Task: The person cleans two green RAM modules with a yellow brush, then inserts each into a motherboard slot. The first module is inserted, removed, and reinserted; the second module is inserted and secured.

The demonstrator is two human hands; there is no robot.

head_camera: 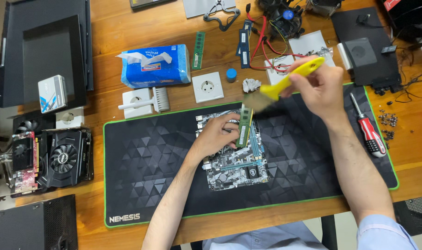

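I see the left hand (215,134) pinching a thin green memory stick (244,127) by its long edges, standing up over the grey circuit board (236,157) in the middle of the black desk mat (141,153). The right hand (319,88) has its fingers (300,79) curled tight around a yellow-handled brush (285,81); its blurry bristles seem to touch the stick's top. The stick looks light, stiff and easy to break, so the edges are the best place to hold. More sticks lie near the desk's far edge: I count three. One red screwdriver (369,132) lies at the mat's right side.
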